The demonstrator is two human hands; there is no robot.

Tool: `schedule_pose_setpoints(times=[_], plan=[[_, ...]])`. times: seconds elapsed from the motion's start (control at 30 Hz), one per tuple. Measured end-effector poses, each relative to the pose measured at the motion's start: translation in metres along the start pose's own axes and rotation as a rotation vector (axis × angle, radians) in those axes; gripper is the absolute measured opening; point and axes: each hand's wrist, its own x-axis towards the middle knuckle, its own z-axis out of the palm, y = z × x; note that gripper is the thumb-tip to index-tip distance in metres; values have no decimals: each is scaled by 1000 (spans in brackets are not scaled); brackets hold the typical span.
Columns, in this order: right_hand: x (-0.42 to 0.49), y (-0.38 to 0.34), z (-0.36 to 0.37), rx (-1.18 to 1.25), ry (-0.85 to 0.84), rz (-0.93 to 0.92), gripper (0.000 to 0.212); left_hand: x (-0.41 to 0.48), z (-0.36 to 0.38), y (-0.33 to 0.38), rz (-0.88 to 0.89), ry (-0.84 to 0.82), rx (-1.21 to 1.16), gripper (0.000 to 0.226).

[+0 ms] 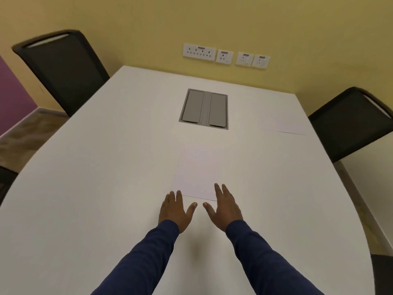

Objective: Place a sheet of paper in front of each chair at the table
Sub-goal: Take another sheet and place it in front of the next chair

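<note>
While both arms reached straight forward in dark blue sleeves, the left hand [175,210] and right hand [223,207] lay palm-down with fingers spread apart, gripping nothing, at the near edge of a sheet of paper [196,174] flat on the white bench [95,167]. A second sheet [287,124] lay at two o'clock, before the right chair [348,122]. The left chair [61,71] stood at ten o'clock.

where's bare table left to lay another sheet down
Bare tabletop runs along the left edge in front of the far left chair, from the grey hatch outward. Taken spots: the sheet beyond the left hand and right hand, and the sheet by the right chair.
</note>
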Motion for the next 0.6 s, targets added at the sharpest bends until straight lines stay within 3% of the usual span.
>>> schedule_pose_setpoints(times=[0.17,0.6], plan=[[39,11,46,-35,-110,-7,82,37,32,-15,-96,-7,-11,89],[92,29,105,-125,-151,-2,82,87,82,-25,-58,29,173,94]])
